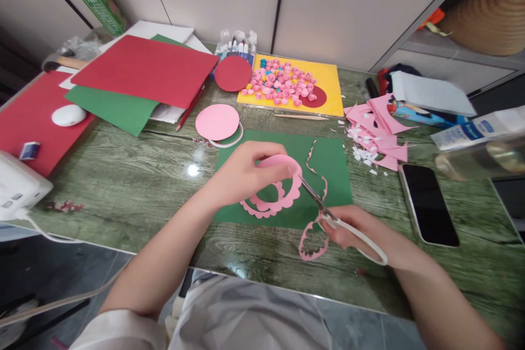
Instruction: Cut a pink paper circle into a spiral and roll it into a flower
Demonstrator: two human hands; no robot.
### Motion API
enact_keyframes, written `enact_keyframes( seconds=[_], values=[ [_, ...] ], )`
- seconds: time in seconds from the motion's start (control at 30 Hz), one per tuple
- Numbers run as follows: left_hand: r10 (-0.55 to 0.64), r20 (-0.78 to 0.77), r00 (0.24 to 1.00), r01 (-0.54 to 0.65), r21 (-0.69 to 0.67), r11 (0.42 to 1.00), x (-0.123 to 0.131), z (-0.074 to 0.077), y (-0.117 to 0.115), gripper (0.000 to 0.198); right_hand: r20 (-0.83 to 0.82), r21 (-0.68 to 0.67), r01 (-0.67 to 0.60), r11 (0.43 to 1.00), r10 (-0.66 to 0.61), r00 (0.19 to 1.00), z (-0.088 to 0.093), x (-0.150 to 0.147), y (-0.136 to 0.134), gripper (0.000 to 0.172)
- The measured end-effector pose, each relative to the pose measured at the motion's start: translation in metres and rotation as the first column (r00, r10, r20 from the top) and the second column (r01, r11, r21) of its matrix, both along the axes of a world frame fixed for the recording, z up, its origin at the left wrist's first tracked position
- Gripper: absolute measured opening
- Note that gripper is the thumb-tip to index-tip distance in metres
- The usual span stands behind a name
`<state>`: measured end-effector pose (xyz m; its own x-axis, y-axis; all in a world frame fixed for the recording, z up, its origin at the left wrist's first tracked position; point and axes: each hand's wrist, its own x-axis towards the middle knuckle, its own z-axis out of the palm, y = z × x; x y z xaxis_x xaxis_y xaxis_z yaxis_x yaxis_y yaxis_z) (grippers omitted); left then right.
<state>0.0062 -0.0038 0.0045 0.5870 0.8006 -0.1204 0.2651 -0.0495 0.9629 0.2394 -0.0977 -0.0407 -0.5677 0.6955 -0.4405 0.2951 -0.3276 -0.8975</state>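
Observation:
My left hand [258,169] pinches a curled pink paper strip [287,205] with a scalloped edge, held above a green paper sheet [336,164]. In my right hand [356,224] is a pair of scissors [315,195] with white handles, its blades at the right edge of the strip. A thin wavy pink offcut [303,249] hangs in a loop under the scissors. Another narrow wavy scrap [310,161] lies on the green sheet. Just beyond my left hand sits a pink paper circle [217,121] over a white ring.
At the back, a yellow sheet [334,87] bears many small pink curls, with a red circle [233,73] beside it. Pink scraps [383,131] and a phone [429,204] lie on the right. Red sheets [143,68] and a white charger [20,188] occupy the left.

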Motion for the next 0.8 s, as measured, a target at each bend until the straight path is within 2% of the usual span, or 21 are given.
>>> enact_keyframes(
  seconds=[0.33, 0.63, 0.8],
  values=[
    [-0.092, -0.048, 0.995, 0.093, 0.006, 0.996, -0.0025, 0.0011, 0.0009, 0.020, -0.016, -0.015, -0.014, 1.000, 0.014, 1.000, -0.0058, 0.0037, -0.0032, 0.052],
    [-0.175, -0.014, 0.984, 0.174, -0.052, 0.983, -0.0055, 0.0038, 0.0025, 0.017, 0.017, -0.028, -0.075, 0.997, 0.076, 0.997, 0.0000, 0.0065, -0.0017, 0.051],
    [-0.205, -0.016, 0.979, 0.204, -0.031, 0.978, -0.0070, 0.0037, 0.0043, 0.018, 0.056, -0.015, -0.113, 0.993, 0.114, 0.992, 0.0007, 0.0084, -0.0016, 0.051]
  ],
)
